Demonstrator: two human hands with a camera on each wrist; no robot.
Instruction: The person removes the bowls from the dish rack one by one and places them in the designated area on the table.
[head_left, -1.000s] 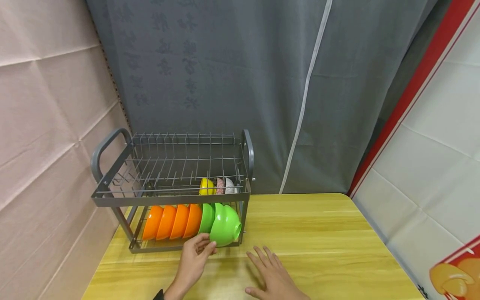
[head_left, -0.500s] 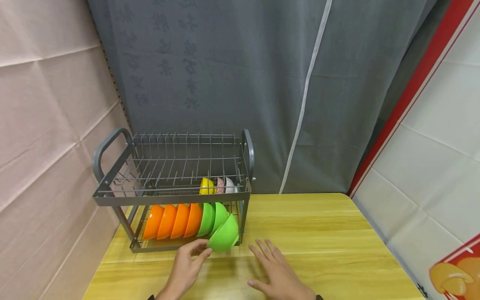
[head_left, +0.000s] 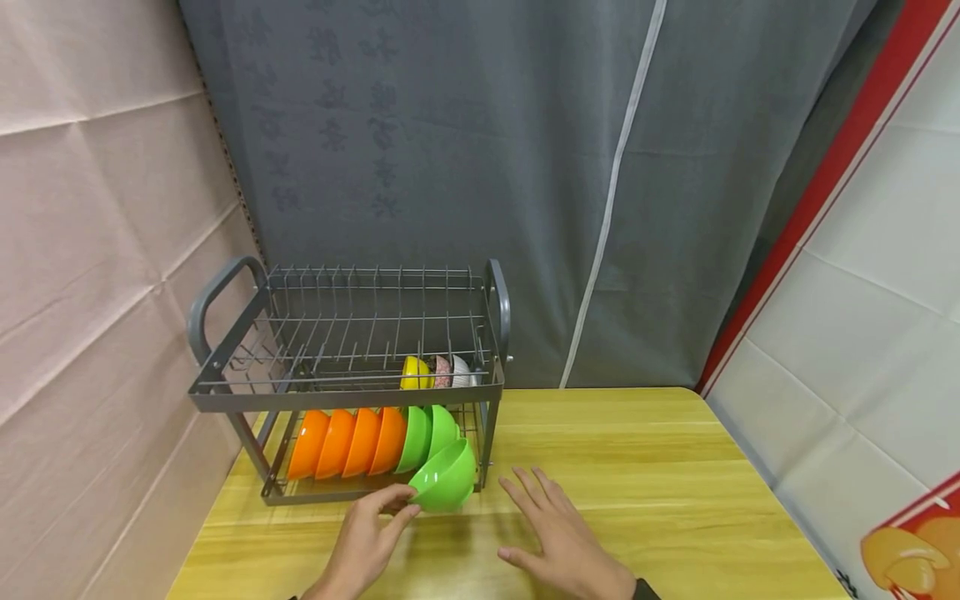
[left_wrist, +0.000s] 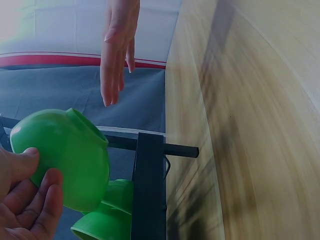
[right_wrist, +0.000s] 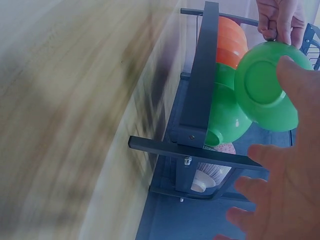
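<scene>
My left hand (head_left: 366, 533) pinches the rim of a green bowl (head_left: 446, 477) between thumb and fingers, at the front of the rack's lower tier. Tilted, the bowl shows part of its inside in the head view; its rounded outside (left_wrist: 70, 155) fills the left wrist view's lower left. My right hand (head_left: 555, 533) hovers over the table to the right, fingers spread, holding nothing. Behind the held bowl, two more green bowls (head_left: 415, 440) stand on edge in the lower tier. Several orange bowls (head_left: 339, 443) lean in a row to their left.
The dark grey two-tier dish rack (head_left: 345, 402) stands on the left of the wooden table (head_left: 645, 492). Small yellow bowls (head_left: 411, 372), a pink patterned one (head_left: 442, 372) and a white one (head_left: 461, 373) show through its upper wires. A grey curtain (head_left: 450, 150) hangs behind.
The green bowl has come away from the row toward me, lower, and its opening has tipped upward. My left hand moved slightly left and nearer; the right shifted a little right, still spread.
</scene>
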